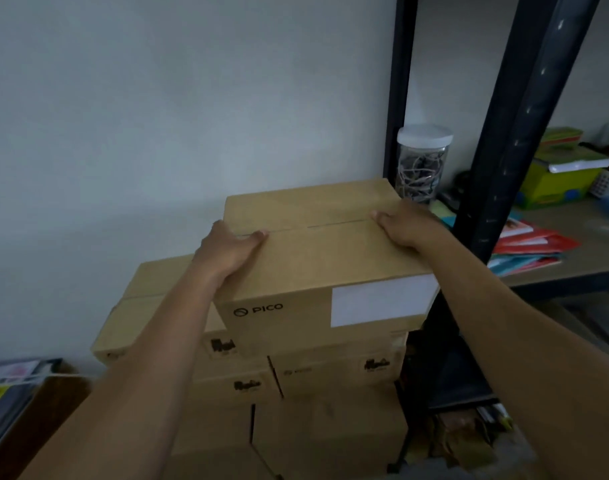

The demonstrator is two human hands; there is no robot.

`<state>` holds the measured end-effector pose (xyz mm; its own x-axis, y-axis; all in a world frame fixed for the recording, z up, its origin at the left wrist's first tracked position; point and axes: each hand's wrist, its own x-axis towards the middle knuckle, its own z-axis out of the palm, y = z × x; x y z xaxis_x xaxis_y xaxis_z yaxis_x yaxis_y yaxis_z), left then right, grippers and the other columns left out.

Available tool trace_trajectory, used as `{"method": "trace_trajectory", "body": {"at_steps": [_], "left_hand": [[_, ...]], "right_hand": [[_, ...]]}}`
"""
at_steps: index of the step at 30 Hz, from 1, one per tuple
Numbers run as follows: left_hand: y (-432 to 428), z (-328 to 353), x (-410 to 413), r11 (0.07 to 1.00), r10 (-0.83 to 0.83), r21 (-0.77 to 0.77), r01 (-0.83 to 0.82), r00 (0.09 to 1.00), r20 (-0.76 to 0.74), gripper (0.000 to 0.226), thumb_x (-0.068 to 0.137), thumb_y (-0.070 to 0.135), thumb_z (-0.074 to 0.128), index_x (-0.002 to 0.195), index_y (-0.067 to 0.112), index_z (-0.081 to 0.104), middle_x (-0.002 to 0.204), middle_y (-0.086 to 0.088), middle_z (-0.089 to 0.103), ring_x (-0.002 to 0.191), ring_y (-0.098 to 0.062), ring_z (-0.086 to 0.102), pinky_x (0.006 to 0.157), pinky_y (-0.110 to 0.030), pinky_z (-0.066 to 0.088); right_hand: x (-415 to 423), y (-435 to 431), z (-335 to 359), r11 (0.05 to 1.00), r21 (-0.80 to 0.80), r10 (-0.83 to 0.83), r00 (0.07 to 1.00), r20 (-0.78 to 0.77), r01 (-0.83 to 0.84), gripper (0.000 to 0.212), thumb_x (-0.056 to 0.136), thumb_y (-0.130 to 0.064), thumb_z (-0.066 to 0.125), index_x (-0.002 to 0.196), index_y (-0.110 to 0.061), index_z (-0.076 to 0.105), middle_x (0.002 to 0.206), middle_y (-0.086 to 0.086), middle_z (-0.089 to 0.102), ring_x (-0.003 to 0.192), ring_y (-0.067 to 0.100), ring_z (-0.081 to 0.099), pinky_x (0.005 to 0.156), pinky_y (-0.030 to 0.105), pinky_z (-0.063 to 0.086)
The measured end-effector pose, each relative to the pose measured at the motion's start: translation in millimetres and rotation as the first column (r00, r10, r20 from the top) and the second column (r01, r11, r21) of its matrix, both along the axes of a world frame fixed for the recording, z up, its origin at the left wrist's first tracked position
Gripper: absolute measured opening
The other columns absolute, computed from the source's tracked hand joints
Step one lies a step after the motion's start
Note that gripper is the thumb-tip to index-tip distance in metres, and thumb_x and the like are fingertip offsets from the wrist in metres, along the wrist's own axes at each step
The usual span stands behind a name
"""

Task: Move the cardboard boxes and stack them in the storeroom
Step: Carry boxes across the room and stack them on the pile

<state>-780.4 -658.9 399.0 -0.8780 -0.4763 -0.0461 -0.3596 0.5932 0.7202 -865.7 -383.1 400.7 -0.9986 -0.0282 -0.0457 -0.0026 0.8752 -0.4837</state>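
Observation:
A brown cardboard box [317, 251] marked PICO, with a white label on its front, sits on top of the right column of a stack of like boxes [334, 375] against the white wall. My left hand [227, 252] grips its left top edge, thumb lying on the lid. My right hand [405, 225] grips its right top edge. To the left, one level lower, another box [140, 313] tops the left column, partly hidden by my left forearm.
A black metal shelf post [514, 140] stands right beside the stack. On the shelf board [573, 258] are a clear jar with a white lid [422, 161], coloured books and green boxes. A dark wooden box of papers [22, 403] sits at the lower left.

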Motion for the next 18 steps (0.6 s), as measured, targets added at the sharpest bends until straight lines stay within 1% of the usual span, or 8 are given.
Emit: {"method": "trace_trajectory", "body": {"at_steps": [1, 2, 4, 6, 9, 12, 15, 18], "left_hand": [[0.8, -2.8, -13.7, 1.000, -0.010, 0.011, 0.010, 1.000, 0.003, 0.081, 0.075, 0.068, 0.064, 0.133, 0.016, 0.044, 0.131, -0.006, 0.055, 0.114, -0.031, 0.055, 0.095, -0.044, 0.046], [2.0, -5.5, -24.1, 1.000, -0.013, 0.015, 0.013, 1.000, 0.011, 0.080, 0.075, 0.069, 0.064, 0.132, 0.016, 0.046, 0.129, -0.006, 0.056, 0.113, -0.031, 0.055, 0.094, -0.044, 0.047], [2.8, -8.8, -41.8, 1.000, -0.001, -0.004, 0.001, 1.000, 0.029, 0.081, 0.076, 0.069, 0.062, 0.132, 0.014, 0.046, 0.129, -0.007, 0.057, 0.113, -0.032, 0.055, 0.093, -0.043, 0.047], [4.1, -9.7, -55.9, 0.999, 0.020, -0.031, -0.019, 0.999, 0.038, 0.084, 0.076, 0.070, 0.061, 0.135, 0.012, 0.045, 0.132, -0.010, 0.055, 0.115, -0.033, 0.054, 0.095, -0.045, 0.046], [-1.9, -10.0, -70.6, 0.999, 0.023, -0.048, -0.021, 0.999, 0.042, 0.089, 0.075, 0.071, 0.061, 0.136, 0.010, 0.043, 0.134, -0.011, 0.053, 0.118, -0.034, 0.053, 0.097, -0.046, 0.045], [-6.0, -10.2, -78.9, 0.998, 0.025, -0.058, -0.023, 0.999, 0.034, 0.093, 0.071, 0.076, 0.060, 0.135, 0.011, 0.044, 0.134, -0.010, 0.053, 0.118, -0.033, 0.053, 0.098, -0.047, 0.045], [-5.9, -11.7, -82.8, 0.995, 0.036, -0.094, -0.032, 0.999, 0.041, 0.088, 0.075, 0.074, 0.058, 0.135, 0.012, 0.044, 0.133, -0.009, 0.053, 0.118, -0.033, 0.052, 0.096, -0.044, 0.045], [-1.4, -10.2, -79.0, 0.987, 0.047, -0.156, -0.041, 0.998, 0.041, 0.083, 0.078, 0.072, 0.056, 0.135, 0.012, 0.043, 0.134, -0.010, 0.052, 0.120, -0.034, 0.051, 0.093, -0.042, 0.043]], "right_hand": [[-9.4, -1.1, -1.4, 0.999, -0.004, -0.036, 0.999, -0.019, 0.036, 0.070, 0.097, -0.052, 0.037, 0.145, -0.001, 0.032, 0.151, 0.018, 0.030, 0.133, 0.036, 0.036, 0.105, 0.043, 0.036], [-18.5, -2.6, -4.6, 0.998, 0.008, -0.064, 0.997, -0.040, 0.065, 0.068, 0.096, -0.051, 0.039, 0.143, -0.002, 0.035, 0.150, 0.017, 0.030, 0.134, 0.037, 0.032, 0.107, 0.046, 0.034], [-31.8, -6.6, -8.7, 0.993, 0.097, -0.053, 0.993, -0.107, 0.063, 0.057, 0.095, -0.046, 0.038, 0.132, -0.003, 0.046, 0.144, 0.019, 0.037, 0.132, 0.039, 0.030, 0.108, 0.047, 0.030], [-39.8, -10.0, -9.5, 0.986, 0.157, -0.022, 0.987, -0.162, 0.048, 0.051, 0.096, -0.042, 0.037, 0.127, -0.006, 0.052, 0.138, 0.020, 0.042, 0.128, 0.039, 0.033, 0.105, 0.045, 0.029], [-46.6, -15.6, -8.4, 0.981, 0.191, 0.022, 0.970, -0.243, 0.025, 0.046, 0.097, -0.038, 0.037, 0.124, -0.007, 0.056, 0.132, 0.018, 0.047, 0.126, 0.038, 0.034, 0.104, 0.044, 0.029], [-51.5, -22.4, -4.4, 0.980, 0.201, 0.061, 0.942, -0.331, 0.007, 0.040, 0.096, -0.033, 0.039, 0.112, -0.006, 0.063, 0.120, 0.015, 0.056, 0.120, 0.034, 0.040, 0.102, 0.045, 0.030], [-55.1, -26.6, -0.5, 0.984, 0.177, 0.072, 0.928, -0.366, -0.006, 0.037, 0.095, -0.030, 0.039, 0.104, -0.007, 0.065, 0.112, 0.013, 0.059, 0.114, 0.032, 0.046, 0.099, 0.046, 0.033], [-54.4, -27.3, -2.4, 0.973, 0.228, 0.113, 0.919, -0.377, -0.027, 0.036, 0.094, -0.033, 0.040, 0.105, -0.011, 0.067, 0.111, 0.011, 0.061, 0.113, 0.031, 0.047, 0.098, 0.044, 0.034]]}}
